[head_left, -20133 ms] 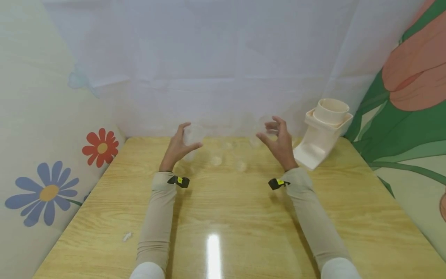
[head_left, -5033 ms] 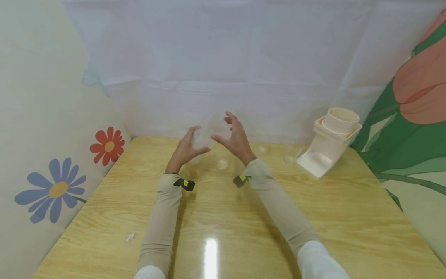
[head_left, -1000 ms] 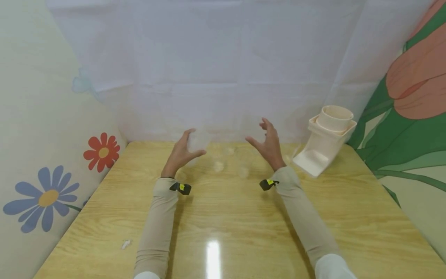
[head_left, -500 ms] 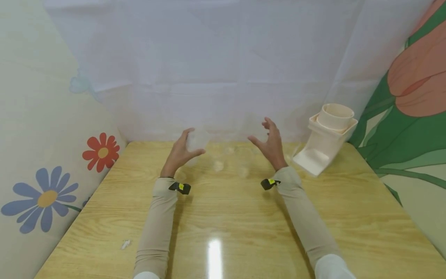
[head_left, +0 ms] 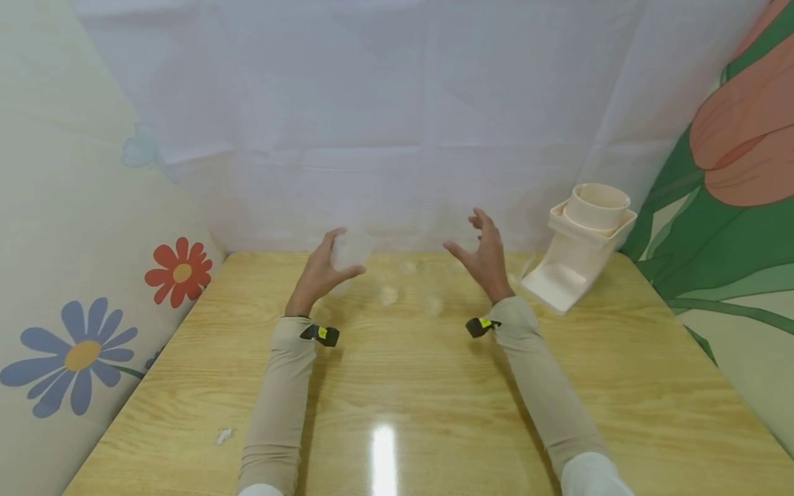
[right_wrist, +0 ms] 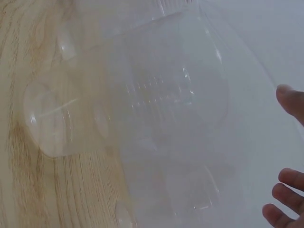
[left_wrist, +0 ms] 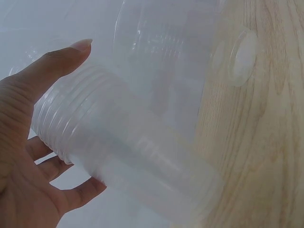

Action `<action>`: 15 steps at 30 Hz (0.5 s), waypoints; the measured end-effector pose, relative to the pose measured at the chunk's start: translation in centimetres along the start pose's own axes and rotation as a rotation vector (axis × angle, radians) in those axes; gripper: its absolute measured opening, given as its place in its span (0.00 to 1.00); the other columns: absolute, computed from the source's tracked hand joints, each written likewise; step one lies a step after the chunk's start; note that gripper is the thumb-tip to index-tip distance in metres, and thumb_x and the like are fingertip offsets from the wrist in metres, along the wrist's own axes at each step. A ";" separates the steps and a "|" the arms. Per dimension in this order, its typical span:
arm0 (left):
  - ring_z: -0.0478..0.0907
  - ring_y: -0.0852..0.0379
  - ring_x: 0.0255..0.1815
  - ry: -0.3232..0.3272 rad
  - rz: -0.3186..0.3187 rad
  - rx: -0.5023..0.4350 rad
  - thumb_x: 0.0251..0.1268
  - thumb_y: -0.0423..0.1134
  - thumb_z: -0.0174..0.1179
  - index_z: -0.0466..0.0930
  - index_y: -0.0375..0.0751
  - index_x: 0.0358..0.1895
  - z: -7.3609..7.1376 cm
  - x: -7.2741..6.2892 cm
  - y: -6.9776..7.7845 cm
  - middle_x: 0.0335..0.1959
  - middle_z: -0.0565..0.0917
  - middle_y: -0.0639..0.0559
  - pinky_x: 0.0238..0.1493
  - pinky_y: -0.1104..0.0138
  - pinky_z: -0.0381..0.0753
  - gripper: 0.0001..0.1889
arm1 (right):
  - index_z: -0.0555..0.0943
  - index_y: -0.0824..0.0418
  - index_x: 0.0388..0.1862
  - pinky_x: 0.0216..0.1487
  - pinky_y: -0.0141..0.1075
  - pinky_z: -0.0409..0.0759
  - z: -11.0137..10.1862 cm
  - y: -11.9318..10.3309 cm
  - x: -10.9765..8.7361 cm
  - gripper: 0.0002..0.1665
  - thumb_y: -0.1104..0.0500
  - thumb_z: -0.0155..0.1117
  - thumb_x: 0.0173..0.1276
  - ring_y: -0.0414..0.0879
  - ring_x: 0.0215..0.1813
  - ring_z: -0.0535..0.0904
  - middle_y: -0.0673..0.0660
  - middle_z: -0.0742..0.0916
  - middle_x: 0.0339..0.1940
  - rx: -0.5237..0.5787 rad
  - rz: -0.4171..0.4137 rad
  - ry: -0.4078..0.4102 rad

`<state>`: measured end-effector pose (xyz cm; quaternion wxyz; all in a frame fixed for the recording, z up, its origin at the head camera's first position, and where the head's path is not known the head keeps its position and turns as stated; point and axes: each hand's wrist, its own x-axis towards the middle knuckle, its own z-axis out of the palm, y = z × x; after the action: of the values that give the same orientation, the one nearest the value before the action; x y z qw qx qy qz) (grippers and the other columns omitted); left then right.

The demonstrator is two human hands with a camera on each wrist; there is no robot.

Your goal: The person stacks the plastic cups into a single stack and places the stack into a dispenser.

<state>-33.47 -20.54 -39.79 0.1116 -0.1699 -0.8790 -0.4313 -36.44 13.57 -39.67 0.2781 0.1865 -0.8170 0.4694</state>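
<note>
In the left wrist view, my left hand (left_wrist: pixel 26 185) grips a nested stack of clear plastic cups (left_wrist: pixel 118 137) near its ribbed rims, thumb on one side and fingers on the other. The stack slants, its base end toward the table. From the head view the left hand (head_left: pixel 319 275) is at the table's back left. My right hand (head_left: pixel 486 262) hovers at the back, thumb and fingers spread with nothing between them. Beside it, in the right wrist view, a large clear cup (right_wrist: pixel 128 85) stands apart from its fingertips (right_wrist: pixel 289 178).
Several clear cups, among them a front cup (head_left: pixel 432 302) and another cup (head_left: pixel 389 295), stand between the hands and are hard to see. A cream plastic holder (head_left: pixel 573 248) with a round ring is at the back right. A white scrap (head_left: pixel 224 435) lies at front left.
Five seconds ago my right hand was close to the left hand; it has since moved right, away from the stack. Over the last second it drifts slightly right. My left hand keeps its grip.
</note>
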 end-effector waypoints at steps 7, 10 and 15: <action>0.61 0.34 0.73 -0.001 -0.002 -0.008 0.59 0.49 0.73 0.52 0.42 0.78 0.1 0.0 -0.1 0.76 0.60 0.34 0.67 0.39 0.63 0.50 | 0.59 0.69 0.76 0.63 0.55 0.69 -0.2 0.2 0.0 0.51 0.58 0.76 0.61 0.62 0.66 0.69 0.70 0.75 0.66 -0.004 -0.014 0.007; 0.64 0.34 0.71 0.003 -0.004 -0.010 0.59 0.50 0.73 0.52 0.41 0.78 0.0 0.0 -0.1 0.75 0.62 0.33 0.65 0.39 0.65 0.50 | 0.60 0.70 0.76 0.62 0.55 0.70 -0.4 0.2 0.1 0.51 0.59 0.77 0.61 0.63 0.65 0.70 0.70 0.75 0.65 -0.012 -0.020 0.017; 0.63 0.34 0.71 0.000 -0.001 -0.006 0.58 0.50 0.74 0.52 0.41 0.78 0.0 0.0 0.0 0.75 0.62 0.34 0.65 0.39 0.66 0.50 | 0.60 0.70 0.75 0.62 0.54 0.69 -0.7 0.3 0.2 0.50 0.59 0.77 0.60 0.62 0.65 0.70 0.70 0.76 0.65 -0.017 -0.006 0.033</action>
<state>-33.47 -20.51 -39.75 0.1107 -0.1697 -0.8779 -0.4338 -36.53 14.36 -39.46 0.2945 0.1790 -0.8158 0.4644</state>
